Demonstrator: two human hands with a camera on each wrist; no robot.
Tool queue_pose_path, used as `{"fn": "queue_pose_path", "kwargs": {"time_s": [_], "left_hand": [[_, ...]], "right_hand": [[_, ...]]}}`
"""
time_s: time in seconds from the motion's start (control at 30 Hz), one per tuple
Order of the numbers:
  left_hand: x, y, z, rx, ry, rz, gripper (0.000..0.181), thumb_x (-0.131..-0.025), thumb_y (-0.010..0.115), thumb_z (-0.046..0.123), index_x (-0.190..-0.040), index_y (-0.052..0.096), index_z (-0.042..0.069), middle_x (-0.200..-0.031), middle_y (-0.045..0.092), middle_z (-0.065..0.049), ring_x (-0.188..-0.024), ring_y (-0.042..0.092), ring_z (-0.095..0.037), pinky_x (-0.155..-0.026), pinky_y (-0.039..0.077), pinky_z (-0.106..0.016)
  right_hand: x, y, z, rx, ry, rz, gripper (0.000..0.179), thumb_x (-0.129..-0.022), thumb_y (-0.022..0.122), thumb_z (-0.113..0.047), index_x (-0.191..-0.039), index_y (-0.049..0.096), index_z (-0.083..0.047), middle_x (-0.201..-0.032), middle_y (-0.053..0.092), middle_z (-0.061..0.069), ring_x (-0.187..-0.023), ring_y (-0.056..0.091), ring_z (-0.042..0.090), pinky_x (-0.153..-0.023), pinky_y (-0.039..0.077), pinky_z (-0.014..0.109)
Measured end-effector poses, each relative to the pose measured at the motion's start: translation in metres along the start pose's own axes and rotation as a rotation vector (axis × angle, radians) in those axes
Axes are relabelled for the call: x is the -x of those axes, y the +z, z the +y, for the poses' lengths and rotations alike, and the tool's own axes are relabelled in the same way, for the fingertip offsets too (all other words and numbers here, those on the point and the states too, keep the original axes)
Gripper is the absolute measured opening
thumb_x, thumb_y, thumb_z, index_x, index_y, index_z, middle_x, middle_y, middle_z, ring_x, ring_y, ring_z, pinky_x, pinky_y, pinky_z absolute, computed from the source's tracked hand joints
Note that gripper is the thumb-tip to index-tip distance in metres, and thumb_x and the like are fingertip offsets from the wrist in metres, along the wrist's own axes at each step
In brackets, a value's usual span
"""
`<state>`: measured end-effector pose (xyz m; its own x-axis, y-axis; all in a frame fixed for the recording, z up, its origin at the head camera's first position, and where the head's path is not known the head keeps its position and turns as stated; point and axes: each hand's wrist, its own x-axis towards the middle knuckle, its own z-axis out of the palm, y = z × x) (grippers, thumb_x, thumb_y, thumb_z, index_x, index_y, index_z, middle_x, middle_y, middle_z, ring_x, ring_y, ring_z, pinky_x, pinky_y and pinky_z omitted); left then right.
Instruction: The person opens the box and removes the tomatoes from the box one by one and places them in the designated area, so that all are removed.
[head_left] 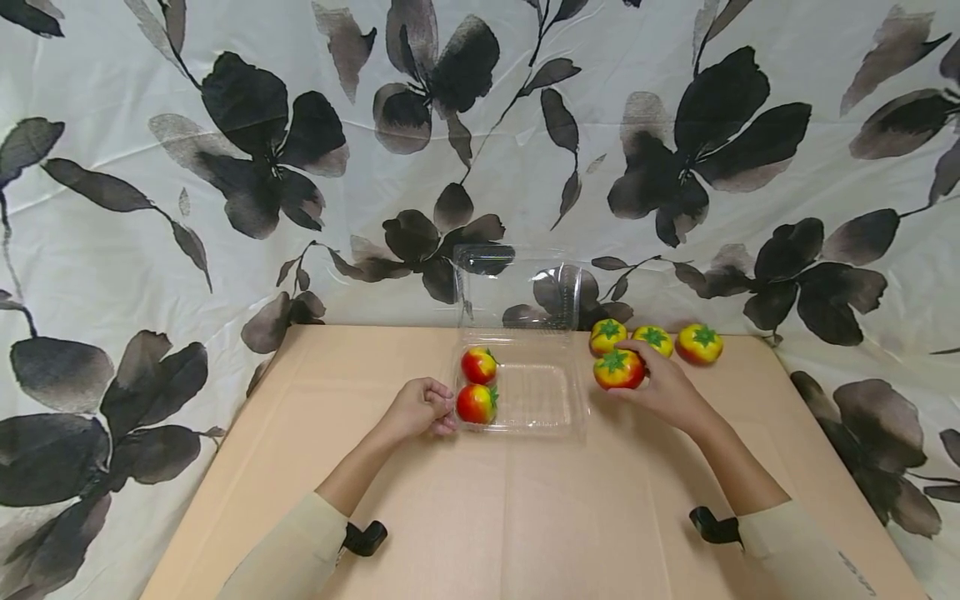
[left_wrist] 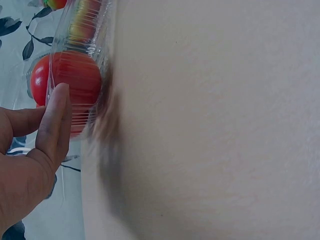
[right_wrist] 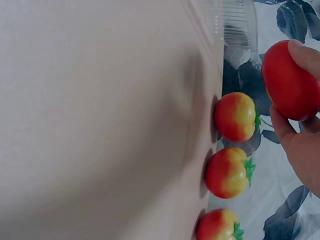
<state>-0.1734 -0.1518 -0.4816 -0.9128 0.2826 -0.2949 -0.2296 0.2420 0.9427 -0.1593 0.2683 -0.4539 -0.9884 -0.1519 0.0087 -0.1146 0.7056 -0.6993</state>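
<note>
My right hand (head_left: pixel 663 389) grips a red-and-yellow tomato (head_left: pixel 618 369) with a green top, held above the board to the right of the clear plastic clamshell container (head_left: pixel 543 423). In the right wrist view the thumb and fingers wrap the red tomato (right_wrist: pixel 287 82). At the container's left side, my left hand (head_left: pixel 418 407) pinches its rim between thumb and fingers. Two tomatoes, a rear one (head_left: pixel 477 365) and a front one (head_left: pixel 476 404), sit inside along the left wall. The left wrist view shows one red tomato (left_wrist: pixel 82 75) through the ribbed plastic, close to the fingertips.
Three more tomatoes stand at the board's back edge: a left one (head_left: pixel 607 336), a middle one (head_left: pixel 654 338) partly behind the right hand, and a right one (head_left: pixel 700 343). The container's lid (head_left: pixel 517 287) stands open against a floral cloth (head_left: pixel 555 183). Beneath lies a tan board (head_left: pixel 525 517).
</note>
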Motion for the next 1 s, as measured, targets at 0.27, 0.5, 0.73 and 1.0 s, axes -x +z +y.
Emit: {"fn": "queue_pose_path", "kwargs": {"time_s": [0.27,0.5,0.73,1.0], "left_hand": [[0.000,-0.002,0.000,0.001,0.001,-0.006,0.016,-0.097,0.064,-0.007,-0.111,0.056,-0.012,-0.084,0.068,-0.019,-0.070,0.075,-0.027,-0.071,0.068,-0.047],[-0.002,-0.002,-0.001,0.014,-0.003,-0.013,0.016,-0.097,0.062,-0.008,-0.111,0.056,-0.013,-0.084,0.067,-0.021,-0.068,0.074,-0.024,-0.072,0.068,-0.048],[-0.001,-0.002,-0.001,0.007,0.009,-0.010,0.016,-0.097,0.063,-0.008,-0.111,0.056,-0.013,-0.086,0.068,-0.023,-0.069,0.075,-0.025,-0.070,0.068,-0.047],[-0.001,-0.002,-0.002,0.012,-0.002,-0.012,0.017,-0.098,0.062,-0.008,-0.112,0.056,-0.013,-0.087,0.067,-0.024,-0.069,0.075,-0.024,-0.071,0.068,-0.046]], "right_hand": [[0.000,0.003,0.015,0.004,-0.002,0.045,0.081,-0.083,0.088,-0.025,-0.147,0.041,-0.007,-0.146,0.049,0.024,-0.131,0.050,0.046,-0.115,0.044,0.067],[0.000,0.008,0.021,-0.003,0.030,0.052,0.080,-0.083,0.089,-0.021,-0.144,0.040,-0.004,-0.140,0.052,0.024,-0.129,0.051,0.045,-0.115,0.043,0.067],[-0.002,0.011,0.029,0.006,0.060,0.041,0.081,-0.083,0.088,-0.023,-0.144,0.039,-0.002,-0.140,0.051,0.024,-0.127,0.051,0.044,-0.115,0.045,0.065],[-0.005,0.017,0.033,0.016,0.105,0.012,0.079,-0.085,0.086,-0.024,-0.144,0.039,-0.002,-0.141,0.051,0.025,-0.126,0.052,0.044,-0.115,0.046,0.064]]}}
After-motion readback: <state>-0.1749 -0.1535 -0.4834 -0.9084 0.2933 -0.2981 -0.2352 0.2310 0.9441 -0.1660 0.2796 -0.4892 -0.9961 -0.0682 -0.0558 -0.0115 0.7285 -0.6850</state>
